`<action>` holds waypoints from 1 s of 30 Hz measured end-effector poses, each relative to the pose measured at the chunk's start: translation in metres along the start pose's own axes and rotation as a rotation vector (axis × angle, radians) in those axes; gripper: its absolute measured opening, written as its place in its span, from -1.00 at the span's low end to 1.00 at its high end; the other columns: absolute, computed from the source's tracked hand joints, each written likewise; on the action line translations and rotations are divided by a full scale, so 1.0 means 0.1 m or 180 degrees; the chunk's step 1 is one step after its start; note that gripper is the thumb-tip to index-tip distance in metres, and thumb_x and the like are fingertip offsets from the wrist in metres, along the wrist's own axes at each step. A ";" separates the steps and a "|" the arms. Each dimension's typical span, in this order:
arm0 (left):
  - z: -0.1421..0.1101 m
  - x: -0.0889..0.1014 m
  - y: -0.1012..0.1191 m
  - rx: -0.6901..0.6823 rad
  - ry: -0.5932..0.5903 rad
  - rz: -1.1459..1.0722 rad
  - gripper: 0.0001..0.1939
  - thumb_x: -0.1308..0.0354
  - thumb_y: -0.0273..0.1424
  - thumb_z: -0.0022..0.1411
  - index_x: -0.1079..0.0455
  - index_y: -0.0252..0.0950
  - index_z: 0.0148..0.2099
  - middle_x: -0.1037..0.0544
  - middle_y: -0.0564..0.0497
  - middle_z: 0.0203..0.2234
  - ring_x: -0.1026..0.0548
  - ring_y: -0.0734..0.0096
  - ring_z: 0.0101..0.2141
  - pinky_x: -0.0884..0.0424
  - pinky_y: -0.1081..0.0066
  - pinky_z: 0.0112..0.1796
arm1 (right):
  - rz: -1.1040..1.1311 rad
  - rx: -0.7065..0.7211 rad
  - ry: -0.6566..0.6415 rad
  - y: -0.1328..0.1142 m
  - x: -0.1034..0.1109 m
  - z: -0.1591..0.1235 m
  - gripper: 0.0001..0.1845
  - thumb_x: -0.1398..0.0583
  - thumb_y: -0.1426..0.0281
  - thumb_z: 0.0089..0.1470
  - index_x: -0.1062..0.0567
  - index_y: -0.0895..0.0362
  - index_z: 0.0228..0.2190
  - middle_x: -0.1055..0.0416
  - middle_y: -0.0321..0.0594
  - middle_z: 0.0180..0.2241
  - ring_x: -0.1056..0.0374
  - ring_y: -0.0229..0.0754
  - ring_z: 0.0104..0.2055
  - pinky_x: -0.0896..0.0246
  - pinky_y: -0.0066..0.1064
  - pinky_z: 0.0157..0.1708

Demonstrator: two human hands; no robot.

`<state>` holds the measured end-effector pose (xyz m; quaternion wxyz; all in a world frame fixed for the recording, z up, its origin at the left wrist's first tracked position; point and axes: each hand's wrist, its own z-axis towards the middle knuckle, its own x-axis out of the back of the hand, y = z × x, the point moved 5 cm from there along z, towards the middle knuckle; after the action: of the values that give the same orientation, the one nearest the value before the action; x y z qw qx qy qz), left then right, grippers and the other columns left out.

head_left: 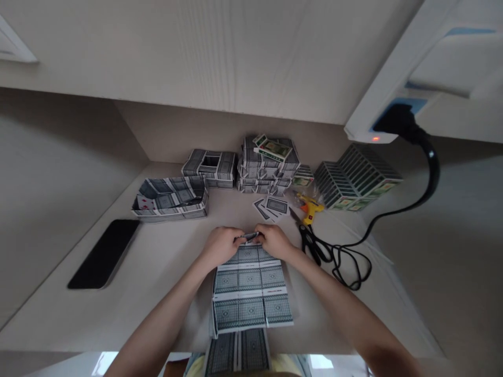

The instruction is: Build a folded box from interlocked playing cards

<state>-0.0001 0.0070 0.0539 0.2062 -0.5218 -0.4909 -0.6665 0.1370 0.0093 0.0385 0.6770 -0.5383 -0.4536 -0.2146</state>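
A playing card (250, 238), seen nearly edge-on and apparently bent, is pinched between both hands. My left hand (223, 245) is closed on its left end, with my right hand (274, 242) closed on its right end. Just below the fingers lies a panel of joined playing cards (250, 281), patterned backs up, in rows. Another strip of joined cards (238, 352) hangs toward me over the desk's front edge. Beyond my hands some loose cards (273, 207) are fanned out on the desk. My fingers partly hide the held card.
An open card-built box (173, 212) and a phone (104, 254) lie left. Card structures (210, 175) and a stacked one (267, 170) stand behind. Right are scissors (310, 243), a yellow glue gun (311, 207), a black cable (363, 269) and stacked card boxes (356, 178).
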 end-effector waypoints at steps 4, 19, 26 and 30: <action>0.00 0.01 0.01 0.0008 -0.0013 0.0110 -0.77 0.06 -0.34 0.17 -0.44 -0.17 -0.33 -0.55 0.07 -0.41 -0.45 0.40 -0.37 -0.14 0.48 -0.44 | -0.0990 -0.0043 -0.0255 -0.12 0.06 0.03 -0.86 -0.08 0.46 -0.04 -0.43 0.15 -0.39 -0.48 -0.14 -0.42 -0.39 -0.13 -0.32 -0.06 -0.46 -0.41; -0.06 0.07 0.05 0.0135 0.0051 0.0032 -0.60 0.12 -0.09 0.18 -0.45 -0.20 -0.31 -0.55 0.02 -0.40 -0.45 0.40 -0.36 -0.17 0.50 -0.42 | -0.0903 0.0124 -0.0165 -0.11 0.06 0.02 -0.79 -0.05 0.45 0.01 -0.47 0.12 -0.51 -0.47 -0.22 -0.52 -0.33 -0.24 -0.45 0.05 -0.48 -0.48; -0.04 0.05 0.06 0.0169 -0.0025 0.0141 -0.53 0.21 -0.09 0.22 -0.45 -0.19 -0.36 -0.54 0.03 -0.46 -0.44 0.40 -0.41 -0.11 0.48 -0.47 | -0.0060 0.0079 0.0093 0.01 -0.05 -0.02 -0.88 -0.22 0.35 -0.11 -0.38 0.13 -0.53 -0.35 -0.32 -0.55 -0.24 -0.28 -0.48 0.07 -0.51 -0.51; -0.04 0.05 0.06 0.0106 -0.0012 0.0103 -0.54 0.20 -0.09 0.22 -0.46 -0.18 -0.35 -0.55 0.03 -0.44 -0.45 0.38 -0.40 -0.11 0.47 -0.46 | -0.0236 0.0139 0.0134 -0.01 -0.08 -0.02 -0.89 -0.19 0.39 -0.07 -0.35 0.13 -0.53 -0.36 -0.29 -0.51 -0.26 -0.25 -0.43 0.07 -0.50 -0.47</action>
<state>0.0010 0.0015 0.0614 0.2248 -0.5275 -0.4938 -0.6537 0.1329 0.0052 0.0319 0.6896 -0.5015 -0.4635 -0.2410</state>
